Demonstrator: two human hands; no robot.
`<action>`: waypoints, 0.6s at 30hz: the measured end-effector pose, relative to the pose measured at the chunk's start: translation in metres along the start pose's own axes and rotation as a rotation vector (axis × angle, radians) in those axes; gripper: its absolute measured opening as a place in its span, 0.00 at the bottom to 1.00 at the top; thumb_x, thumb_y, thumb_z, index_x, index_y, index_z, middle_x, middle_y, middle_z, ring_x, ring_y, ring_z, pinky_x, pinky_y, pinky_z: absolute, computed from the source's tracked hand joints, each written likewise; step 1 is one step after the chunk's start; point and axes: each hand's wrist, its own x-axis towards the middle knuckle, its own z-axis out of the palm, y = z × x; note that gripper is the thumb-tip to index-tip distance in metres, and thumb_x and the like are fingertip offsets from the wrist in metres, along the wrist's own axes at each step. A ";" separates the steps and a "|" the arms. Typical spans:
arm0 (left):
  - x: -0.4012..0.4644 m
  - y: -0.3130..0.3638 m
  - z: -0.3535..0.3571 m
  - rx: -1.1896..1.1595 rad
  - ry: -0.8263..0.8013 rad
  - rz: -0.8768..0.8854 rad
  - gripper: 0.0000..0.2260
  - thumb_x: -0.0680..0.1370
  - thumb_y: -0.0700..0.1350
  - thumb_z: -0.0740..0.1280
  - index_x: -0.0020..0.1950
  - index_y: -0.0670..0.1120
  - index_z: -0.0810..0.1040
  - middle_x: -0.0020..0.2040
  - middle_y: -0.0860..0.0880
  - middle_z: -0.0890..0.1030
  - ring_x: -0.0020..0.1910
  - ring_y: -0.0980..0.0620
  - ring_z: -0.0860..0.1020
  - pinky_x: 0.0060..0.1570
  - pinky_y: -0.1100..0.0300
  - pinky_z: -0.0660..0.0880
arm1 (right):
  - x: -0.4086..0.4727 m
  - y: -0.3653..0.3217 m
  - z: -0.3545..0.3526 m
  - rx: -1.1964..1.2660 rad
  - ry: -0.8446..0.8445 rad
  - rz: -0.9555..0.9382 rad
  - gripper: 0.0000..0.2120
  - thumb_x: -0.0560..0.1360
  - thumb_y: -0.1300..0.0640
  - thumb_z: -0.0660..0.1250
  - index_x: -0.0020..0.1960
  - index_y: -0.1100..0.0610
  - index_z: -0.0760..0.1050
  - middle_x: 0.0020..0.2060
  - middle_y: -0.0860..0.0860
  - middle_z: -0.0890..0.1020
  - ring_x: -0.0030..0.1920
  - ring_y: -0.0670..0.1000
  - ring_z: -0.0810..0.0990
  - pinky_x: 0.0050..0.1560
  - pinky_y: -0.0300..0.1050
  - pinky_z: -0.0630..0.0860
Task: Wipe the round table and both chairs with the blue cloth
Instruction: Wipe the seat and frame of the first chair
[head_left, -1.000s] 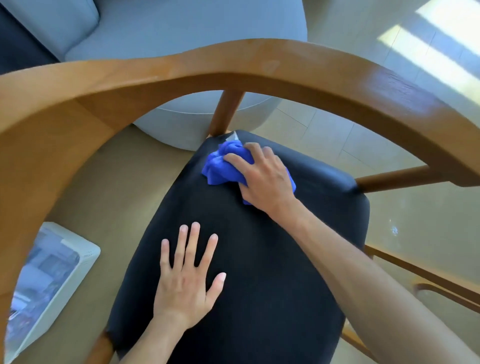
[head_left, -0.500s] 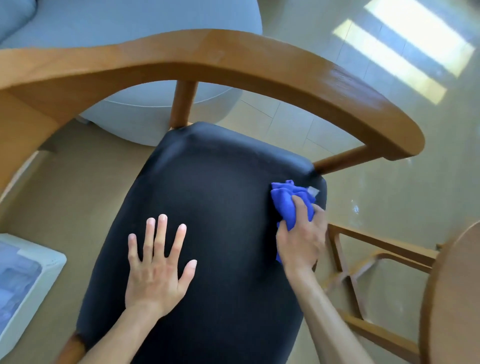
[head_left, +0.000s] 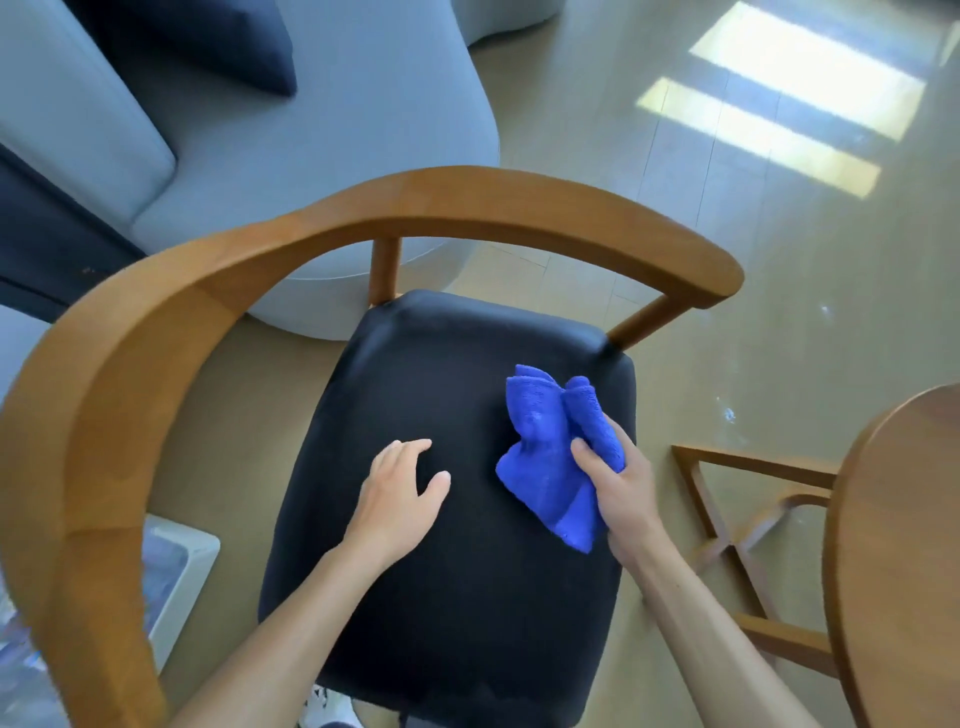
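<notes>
— Over the black seat (head_left: 441, 519) of the chair (head_left: 363, 228), where is the blue cloth (head_left: 550, 457)?

— Bunched in the right hand (head_left: 621, 483), thumb and fingers closed round its lower part; loose folds stick up toward twelve o'clock. It looks raised off the seat rather than pressed flat, though I cannot be sure.

— And the left hand (head_left: 397, 499)?

— Empty, fingers loosely curled, hovering at or just above mid-seat, at nine o'clock from the cloth.

— Which way next, you reckon?

— The curved wooden backrest runs from seven round to two o'clock; its right end sits at one o'clock from the cloth, so the right hand is nearer. The round table (head_left: 904, 545) edge lies at three o'clock, near as well.
</notes>
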 end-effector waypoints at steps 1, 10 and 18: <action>-0.003 0.015 -0.002 -0.084 -0.011 0.016 0.22 0.79 0.53 0.61 0.73 0.53 0.64 0.73 0.56 0.64 0.74 0.57 0.57 0.68 0.58 0.60 | -0.006 -0.005 -0.004 0.071 -0.011 0.023 0.14 0.78 0.63 0.65 0.58 0.48 0.79 0.55 0.47 0.83 0.57 0.49 0.81 0.53 0.43 0.78; -0.037 0.121 -0.070 -0.378 -0.051 0.164 0.27 0.75 0.41 0.68 0.71 0.57 0.65 0.64 0.62 0.71 0.65 0.59 0.69 0.58 0.64 0.67 | -0.056 -0.104 -0.024 0.107 -0.305 -0.021 0.16 0.69 0.59 0.68 0.56 0.58 0.75 0.50 0.55 0.81 0.49 0.53 0.81 0.47 0.45 0.78; -0.096 0.214 -0.159 -0.037 -0.245 0.676 0.15 0.69 0.41 0.73 0.52 0.57 0.79 0.63 0.61 0.76 0.75 0.59 0.56 0.71 0.57 0.52 | -0.098 -0.228 -0.034 -0.358 -0.461 -0.442 0.17 0.69 0.63 0.66 0.54 0.47 0.79 0.48 0.45 0.80 0.52 0.48 0.79 0.52 0.37 0.75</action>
